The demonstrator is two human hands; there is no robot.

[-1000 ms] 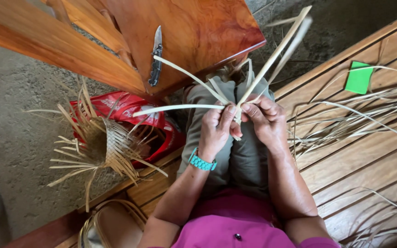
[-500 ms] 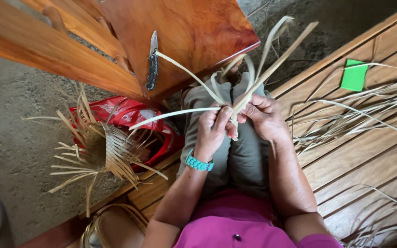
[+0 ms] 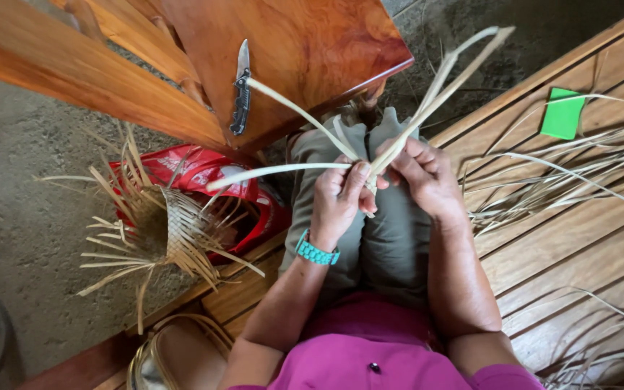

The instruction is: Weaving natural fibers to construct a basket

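Left hand (image 3: 339,200) and right hand (image 3: 422,178) pinching pale leaf strips (image 3: 399,148) between them, above lap, strips fanning outward

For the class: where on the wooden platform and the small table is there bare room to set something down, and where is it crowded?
Free: platform boards between the right hand and the loose strips; tabletop right of the knife. Crowded: the lap, and the floor around the half-woven basket.

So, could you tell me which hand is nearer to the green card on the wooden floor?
Right hand: the green card lies on its side. Left hand is farther away, beyond it.
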